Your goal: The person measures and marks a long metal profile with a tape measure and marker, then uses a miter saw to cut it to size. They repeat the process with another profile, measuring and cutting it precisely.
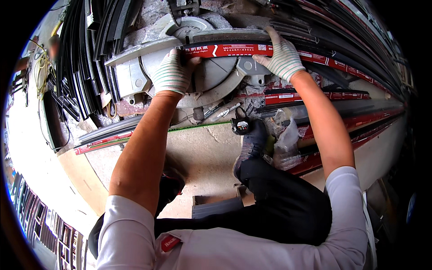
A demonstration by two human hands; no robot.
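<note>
A long dark profile strip with a red printed face (238,50) lies along the fence (155,47) of a grey mitre saw (216,72). My left hand (173,74), in a striped knit glove, grips the strip at its left end. Farther right, my right hand (282,56), gloved the same way, holds it with the thumb on the near face and the fingers reaching over the top by the fence. Both arms are stretched forward. Part of the saw's round table is hidden behind my left hand, and only the lower part of the saw's head (184,8) shows.
A black tape measure (241,125) is beside my shoe (253,141). Crumpled clear plastic (288,144) lies over red-faced strips (315,96) at right. Many dark profiles (76,49) are stacked at left. A long green-edged strip (193,128) crosses the floor before the saw.
</note>
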